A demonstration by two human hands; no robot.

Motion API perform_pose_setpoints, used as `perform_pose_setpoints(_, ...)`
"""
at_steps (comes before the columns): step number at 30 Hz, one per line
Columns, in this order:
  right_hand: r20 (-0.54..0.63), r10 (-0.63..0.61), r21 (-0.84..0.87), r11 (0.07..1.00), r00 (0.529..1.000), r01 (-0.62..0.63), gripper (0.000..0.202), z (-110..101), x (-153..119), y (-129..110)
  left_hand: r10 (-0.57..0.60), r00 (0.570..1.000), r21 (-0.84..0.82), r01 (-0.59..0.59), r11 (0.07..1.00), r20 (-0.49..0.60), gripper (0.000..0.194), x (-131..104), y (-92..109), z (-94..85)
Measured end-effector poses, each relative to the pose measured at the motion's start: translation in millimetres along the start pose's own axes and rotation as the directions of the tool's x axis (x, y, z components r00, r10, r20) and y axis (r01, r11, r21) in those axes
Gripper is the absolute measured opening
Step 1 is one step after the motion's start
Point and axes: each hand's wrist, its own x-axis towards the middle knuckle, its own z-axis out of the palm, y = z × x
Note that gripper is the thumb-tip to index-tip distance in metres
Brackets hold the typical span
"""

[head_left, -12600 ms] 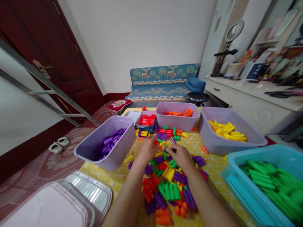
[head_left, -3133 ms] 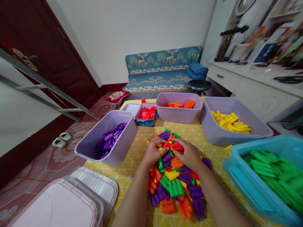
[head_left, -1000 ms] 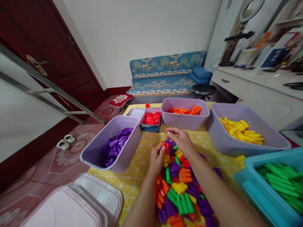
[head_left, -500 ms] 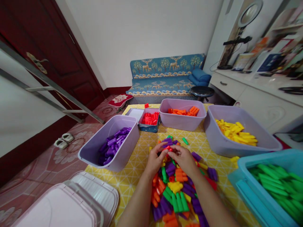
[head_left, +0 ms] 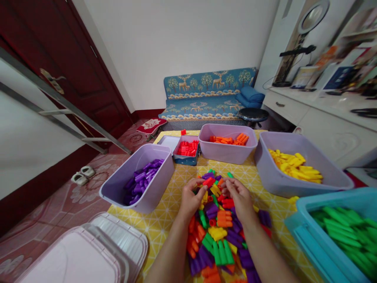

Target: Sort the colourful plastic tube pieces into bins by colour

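Observation:
Between the thumb and fingers of my left hand (head_left: 192, 196) is a red piece (head_left: 209, 181), held over the far end of a mixed pile. My right hand (head_left: 238, 195) is just right of it, thumb and fingers close together over the pile; whether they hold anything is hidden. The pile has green pieces (head_left: 221, 252), orange pieces (head_left: 224, 218), purple pieces (head_left: 211, 210) and a yellow clump (head_left: 217, 233). Red pieces (head_left: 227, 203) lie beside my right hand's fingers.
Around the pile on the yellow cloth (head_left: 161, 212) stand a purple-piece bin (head_left: 160, 188), a red-piece tin (head_left: 185, 160), an orange-piece bin (head_left: 225, 154), a yellow-piece bin (head_left: 306, 157) and a green-piece bin (head_left: 304, 206). Stacked lids (head_left: 85, 255) lie at the near left.
My hands have moved apart, the right one to the right. The red piece stays with my left hand, and more red pieces show beside my right hand.

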Motion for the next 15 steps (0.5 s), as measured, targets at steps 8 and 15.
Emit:
perform_pose_setpoints(8, 0.052, 0.000, -0.045, 0.999, 0.999, 0.002, 0.037, 2.2, 0.1, 1.7, -0.418, 0.891, -0.483, 0.291, 0.826, -0.179, 0.032, 44.8, 11.8, -7.1)
perform_pose_setpoints(15, 0.062, 0.012, -0.031, 0.999, 0.998, -0.010, 0.037, 1.0, 2.6, 6.7, -0.612, 0.788, -0.718, 0.390, 0.576, -0.063, 0.019, 78.0, 16.5, -6.2)
